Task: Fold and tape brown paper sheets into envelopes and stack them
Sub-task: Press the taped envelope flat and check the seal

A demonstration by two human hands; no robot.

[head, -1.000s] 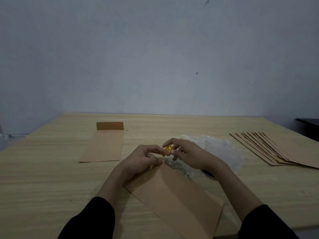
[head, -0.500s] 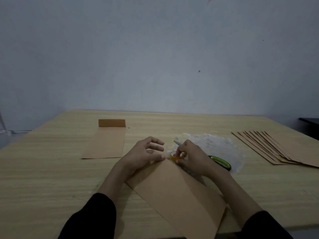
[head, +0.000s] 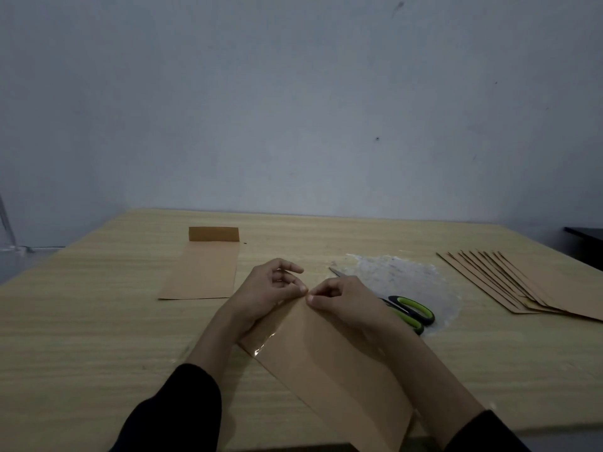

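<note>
The small yellow tape roll that the right hand [head: 342,298] held half a second ago is gone from view; I cannot tell whether it is tucked in the palm. Both hands now meet fingertip to fingertip: the left hand [head: 267,288] and the right, fingers curled, each pinch the far corner of the folded brown paper sheet [head: 332,370], which lies slanted on the pale wooden worktop [head: 98,321] under both wrists. A glossy clear tape strip [head: 261,344] shines below the left wrist, so taping looks nearly finished. The green-handled scissors [head: 411,309] lie just right of the right hand.
</note>
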